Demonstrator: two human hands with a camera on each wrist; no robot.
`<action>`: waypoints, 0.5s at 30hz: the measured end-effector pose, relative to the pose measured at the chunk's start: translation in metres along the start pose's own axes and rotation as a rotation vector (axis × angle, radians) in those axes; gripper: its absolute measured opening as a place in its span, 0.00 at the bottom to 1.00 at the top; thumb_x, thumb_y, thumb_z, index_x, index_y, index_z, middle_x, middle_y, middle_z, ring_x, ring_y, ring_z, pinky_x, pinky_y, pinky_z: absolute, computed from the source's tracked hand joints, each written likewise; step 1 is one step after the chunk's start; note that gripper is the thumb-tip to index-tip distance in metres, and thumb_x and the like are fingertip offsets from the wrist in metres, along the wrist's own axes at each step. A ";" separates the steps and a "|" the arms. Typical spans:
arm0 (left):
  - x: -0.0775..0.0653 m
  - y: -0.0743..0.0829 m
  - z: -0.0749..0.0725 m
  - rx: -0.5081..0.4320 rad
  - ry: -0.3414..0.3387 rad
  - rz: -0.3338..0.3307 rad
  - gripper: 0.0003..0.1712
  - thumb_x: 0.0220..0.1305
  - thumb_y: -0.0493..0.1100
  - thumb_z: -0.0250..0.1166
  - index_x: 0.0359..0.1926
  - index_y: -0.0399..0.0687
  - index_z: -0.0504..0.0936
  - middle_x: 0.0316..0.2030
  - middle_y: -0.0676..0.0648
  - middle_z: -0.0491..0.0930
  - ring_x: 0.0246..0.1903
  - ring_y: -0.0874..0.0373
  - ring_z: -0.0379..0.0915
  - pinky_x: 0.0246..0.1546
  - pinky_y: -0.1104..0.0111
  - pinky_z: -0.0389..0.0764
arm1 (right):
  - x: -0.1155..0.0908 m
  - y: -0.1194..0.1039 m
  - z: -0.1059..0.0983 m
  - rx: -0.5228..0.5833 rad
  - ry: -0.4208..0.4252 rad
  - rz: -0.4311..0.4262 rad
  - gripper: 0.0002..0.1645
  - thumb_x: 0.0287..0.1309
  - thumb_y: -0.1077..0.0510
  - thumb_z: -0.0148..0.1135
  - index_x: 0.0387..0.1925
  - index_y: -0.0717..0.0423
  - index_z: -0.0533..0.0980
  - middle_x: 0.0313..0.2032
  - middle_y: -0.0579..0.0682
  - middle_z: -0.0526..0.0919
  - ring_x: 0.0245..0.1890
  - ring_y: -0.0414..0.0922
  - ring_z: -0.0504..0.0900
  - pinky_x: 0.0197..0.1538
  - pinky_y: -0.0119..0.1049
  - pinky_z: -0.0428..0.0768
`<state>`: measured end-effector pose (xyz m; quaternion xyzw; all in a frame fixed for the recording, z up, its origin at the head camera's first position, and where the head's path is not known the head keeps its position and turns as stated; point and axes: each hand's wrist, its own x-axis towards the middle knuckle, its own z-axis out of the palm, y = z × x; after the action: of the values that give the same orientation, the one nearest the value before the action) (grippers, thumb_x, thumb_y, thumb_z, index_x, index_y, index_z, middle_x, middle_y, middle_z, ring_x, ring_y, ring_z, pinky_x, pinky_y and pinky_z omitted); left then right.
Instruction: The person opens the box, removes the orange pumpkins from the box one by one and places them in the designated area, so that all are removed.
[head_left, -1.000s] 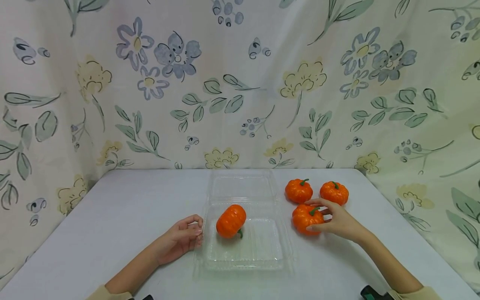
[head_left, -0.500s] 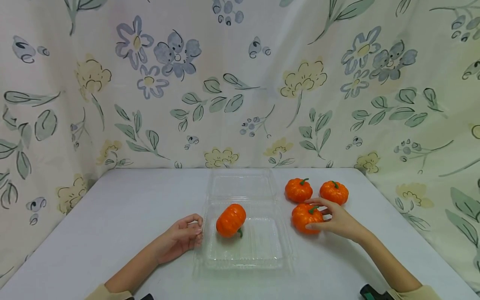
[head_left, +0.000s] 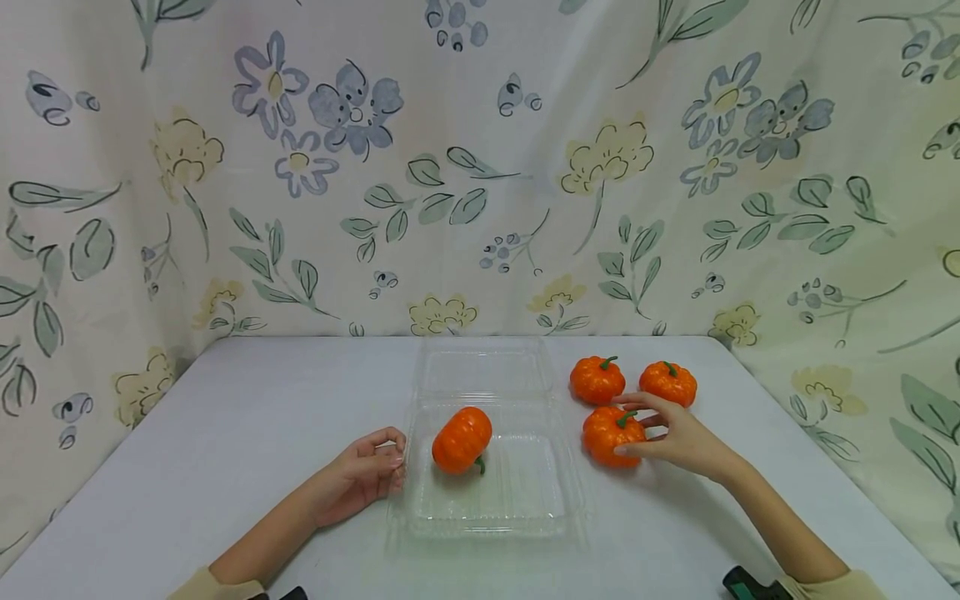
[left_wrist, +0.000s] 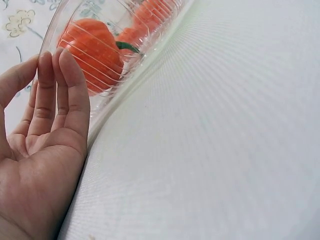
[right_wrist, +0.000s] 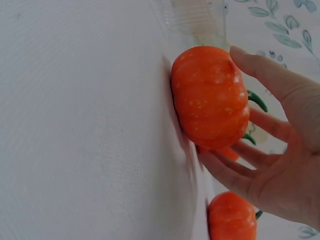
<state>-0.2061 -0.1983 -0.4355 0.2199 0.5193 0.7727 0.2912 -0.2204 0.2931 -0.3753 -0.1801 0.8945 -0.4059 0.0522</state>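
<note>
A clear plastic clamshell container [head_left: 487,528] lies with its lid folded back in the head view. One small orange pumpkin [head_left: 462,440] with a green stem lies tipped on its side within it. At the container's left edge, my left hand [head_left: 358,477] pinches the rim between thumb and fingers; the left wrist view shows the fingertips [left_wrist: 46,62] right at that rim. My right hand [head_left: 678,439] holds a second pumpkin [head_left: 606,437] standing on the table, stem up. In the right wrist view, thumb and fingers lie on opposite sides of this pumpkin [right_wrist: 210,97].
Two more pumpkins, one [head_left: 597,382] behind the held one and one [head_left: 668,383] farther right, stand at the back right of the white table [head_left: 285,400]. The container's lid [head_left: 483,371] reaches toward the back edge. A floral curtain [head_left: 480,250] hangs behind and beside the table.
</note>
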 end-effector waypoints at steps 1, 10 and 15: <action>0.000 0.000 0.000 0.000 0.000 0.000 0.12 0.81 0.32 0.47 0.50 0.52 0.73 0.36 0.57 0.80 0.37 0.64 0.78 0.46 0.72 0.81 | 0.000 0.000 -0.001 0.004 -0.002 -0.004 0.41 0.60 0.55 0.78 0.69 0.66 0.71 0.64 0.67 0.78 0.55 0.56 0.82 0.50 0.41 0.88; 0.000 -0.001 -0.001 -0.015 0.000 -0.002 0.13 0.81 0.31 0.46 0.50 0.52 0.73 0.36 0.57 0.81 0.37 0.64 0.78 0.46 0.72 0.81 | -0.002 -0.001 -0.008 0.020 0.007 -0.034 0.41 0.60 0.56 0.78 0.69 0.68 0.70 0.64 0.71 0.77 0.57 0.64 0.82 0.51 0.43 0.88; 0.000 0.000 0.000 -0.015 -0.002 -0.002 0.14 0.81 0.32 0.46 0.49 0.53 0.74 0.36 0.57 0.81 0.37 0.64 0.78 0.45 0.72 0.81 | -0.002 -0.003 -0.011 -0.002 0.026 -0.024 0.41 0.60 0.56 0.78 0.69 0.68 0.71 0.64 0.70 0.77 0.59 0.64 0.81 0.53 0.45 0.87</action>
<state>-0.2065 -0.1983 -0.4361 0.2180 0.5132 0.7763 0.2940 -0.2202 0.2997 -0.3655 -0.1854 0.8932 -0.4081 0.0359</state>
